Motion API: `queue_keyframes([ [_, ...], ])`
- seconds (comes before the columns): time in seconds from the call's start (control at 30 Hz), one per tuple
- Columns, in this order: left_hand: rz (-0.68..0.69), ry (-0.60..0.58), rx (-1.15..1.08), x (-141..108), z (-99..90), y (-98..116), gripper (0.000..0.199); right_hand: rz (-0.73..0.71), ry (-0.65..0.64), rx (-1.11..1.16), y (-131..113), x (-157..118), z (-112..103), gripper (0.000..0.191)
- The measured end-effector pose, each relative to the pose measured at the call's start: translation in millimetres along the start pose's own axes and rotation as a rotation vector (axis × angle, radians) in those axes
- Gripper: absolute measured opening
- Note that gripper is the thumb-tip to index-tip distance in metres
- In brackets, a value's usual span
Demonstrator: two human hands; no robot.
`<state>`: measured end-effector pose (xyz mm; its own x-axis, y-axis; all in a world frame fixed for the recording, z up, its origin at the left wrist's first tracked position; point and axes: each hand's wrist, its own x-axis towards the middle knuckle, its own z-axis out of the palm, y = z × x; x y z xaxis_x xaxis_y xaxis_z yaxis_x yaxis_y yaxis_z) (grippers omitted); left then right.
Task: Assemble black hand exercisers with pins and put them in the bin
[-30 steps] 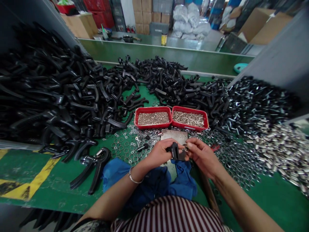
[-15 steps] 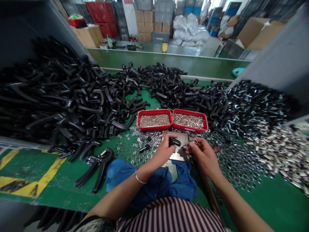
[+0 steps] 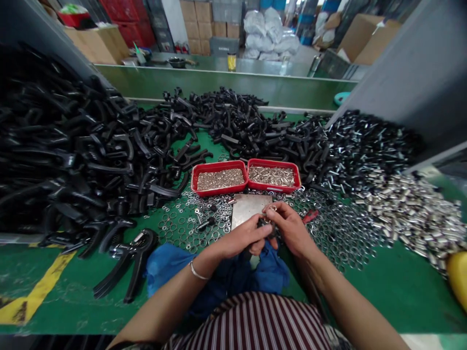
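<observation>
Left hand's [image 3: 239,239] grip is wrapped round a black part [image 3: 261,222] by the metal plate [image 3: 245,208], right hand [image 3: 291,227] pinches what looks like a small ring [image 3: 273,208] right beside it; imo brace the part, keep the ring level

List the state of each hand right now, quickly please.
Left hand: closed, holding a black clamp part, mostly hidden.
Right hand: closed, fingertips pinching a small metal ring.

one held black part [image 3: 261,222], two red hardware trays [image 3: 221,190] [image 3: 259,185], one bracelet [image 3: 194,271], one teal dish [image 3: 341,99]
</observation>
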<state>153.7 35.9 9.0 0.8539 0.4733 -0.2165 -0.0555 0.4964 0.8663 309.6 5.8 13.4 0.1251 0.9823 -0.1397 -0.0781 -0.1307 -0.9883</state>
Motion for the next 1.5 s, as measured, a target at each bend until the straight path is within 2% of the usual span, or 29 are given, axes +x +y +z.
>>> queue_keyframes([
  [0.03,-0.010,0.013,-0.028,1.8,-0.5,1.3,0.035,0.010,-0.025,-0.014,0.1,3.0,-3.2,0.025],
  [0.1,0.015,0.124,-0.008,6.9,-5.2,3.6,0.028,-0.025,-0.031,-0.139,0.2,5.3,-18.5,0.026],
  [0.17,0.135,0.312,0.036,11.1,-16.7,9.1,0.025,-0.142,0.038,-0.419,0.4,-2.4,-47.4,0.024],
  [0.23,0.299,0.500,0.002,12.9,-33.3,19.7,0.024,-0.278,0.102,-0.794,2.0,-21.3,-84.0,0.018],
  [0.3,0.408,0.602,-0.095,14.3,-47.6,32.7,0.024,-0.314,-0.014,-1.081,6.7,-45.9,-117.1,0.017],
  [0.33,0.429,0.612,-0.136,16.0,-51.4,38.5,0.024,-0.310,-0.064,-1.187,10.6,-57.5,-129.2,0.018],
  [0.4,0.415,0.556,-0.172,23.2,-49.1,45.6,0.023,-0.294,-0.106,-1.347,20.5,-74.2,-141.8,0.019],
  [0.53,0.336,0.374,-0.158,50.2,-18.9,37.3,0.026,-0.285,-0.084,-1.479,36.9,-74.8,-139.0,0.022],
  [0.63,0.343,0.382,-0.134,68.0,-3.9,20.5,0.029,-0.285,-0.094,-1.459,33.9,-64.2,-138.5,0.022],
  [0.73,0.383,0.474,-0.058,73.5,-5.7,7.7,0.031,-0.318,0.016,-1.340,18.5,-58.0,-137.8,0.021],
  [0.8,0.402,0.502,0.074,70.6,-9.7,4.5,0.032,-0.326,0.168,-1.111,6.5,-52.4,-127.7,0.019],
  [0.87,0.437,0.523,0.246,65.1,-11.6,5.1,0.033,-0.240,0.285,-0.729,-2.8,-41.5,-106.1,0.017],
  [0.9,0.465,0.538,0.325,62.1,-11.7,6.2,0.032,-0.173,0.301,-0.517,-5.8,-34.0,-91.8,0.021],
  [1.0,0.544,0.586,0.482,55.6,-11.4,9.3,0.027,0.000,0.193,-0.028,-7.3,-7.7,-46.2,0.034],
  [1.07,0.560,0.614,0.551,54.0,-13.5,9.5,0.024,0.064,0.076,0.140,-4.2,7.5,-24.2,0.031],
  [1.13,0.555,0.639,0.608,54.1,-17.3,8.2,0.023,0.118,0.009,0.249,-0.7,17.3,-13.8,0.030],
  [1.27,0.519,0.638,0.628,56.7,-22.8,3.1,0.024,0.126,0.032,0.261,1.7,22.2,-16.6,0.029],
  [1.5,0.498,0.624,0.596,56.4,-16.2,0.1,0.024,-0.075,0.032,-0.137,-1.8,10.8,-27.2,0.021],
])
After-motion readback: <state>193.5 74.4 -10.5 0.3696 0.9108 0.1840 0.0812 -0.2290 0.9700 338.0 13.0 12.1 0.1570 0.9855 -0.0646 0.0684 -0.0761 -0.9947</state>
